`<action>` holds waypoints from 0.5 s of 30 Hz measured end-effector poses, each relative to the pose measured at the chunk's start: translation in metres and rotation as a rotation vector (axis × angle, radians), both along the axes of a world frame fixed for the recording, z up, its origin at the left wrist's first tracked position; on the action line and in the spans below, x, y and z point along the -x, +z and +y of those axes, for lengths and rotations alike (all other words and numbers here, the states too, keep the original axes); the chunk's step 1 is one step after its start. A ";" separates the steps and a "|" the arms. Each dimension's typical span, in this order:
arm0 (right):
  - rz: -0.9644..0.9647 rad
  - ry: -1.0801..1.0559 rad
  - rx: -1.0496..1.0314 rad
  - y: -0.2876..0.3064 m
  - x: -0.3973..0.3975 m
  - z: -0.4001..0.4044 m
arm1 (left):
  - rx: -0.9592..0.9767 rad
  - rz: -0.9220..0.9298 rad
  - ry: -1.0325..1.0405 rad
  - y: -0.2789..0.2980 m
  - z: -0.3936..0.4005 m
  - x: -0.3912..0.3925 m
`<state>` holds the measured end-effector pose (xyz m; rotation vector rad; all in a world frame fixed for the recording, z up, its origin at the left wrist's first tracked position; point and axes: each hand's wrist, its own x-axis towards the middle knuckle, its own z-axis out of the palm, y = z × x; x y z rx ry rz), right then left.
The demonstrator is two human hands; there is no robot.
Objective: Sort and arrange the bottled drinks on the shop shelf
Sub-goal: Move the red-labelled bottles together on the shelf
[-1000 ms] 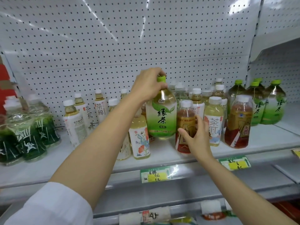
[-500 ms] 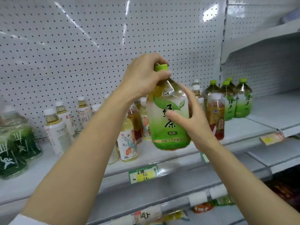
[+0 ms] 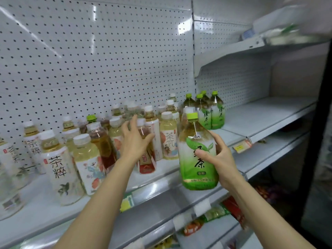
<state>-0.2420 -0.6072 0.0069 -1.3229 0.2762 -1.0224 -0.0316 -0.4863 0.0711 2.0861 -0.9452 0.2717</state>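
Head view: right hand point(image 3: 218, 157) around green tea bottle point(image 3: 197, 155)

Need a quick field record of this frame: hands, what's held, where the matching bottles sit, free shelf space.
right hand: holds green tea bottle by its body, upright, off the shelf front
left hand: open, at the red-label bottle; contact unclear
matching bottles: green-cap group at the right end of the row
free space: shelf right of that group is bare
stray: one more green cap among the small bottles
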 end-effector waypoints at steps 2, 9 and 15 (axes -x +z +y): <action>-0.010 -0.024 -0.023 -0.001 0.006 -0.030 | 0.043 0.017 0.006 -0.009 -0.009 0.000; 0.003 -0.096 -0.040 0.011 0.014 -0.164 | 0.164 0.007 0.171 -0.022 -0.022 -0.008; 0.057 -0.040 0.011 0.016 -0.003 -0.264 | 0.243 -0.016 0.282 -0.032 -0.033 -0.001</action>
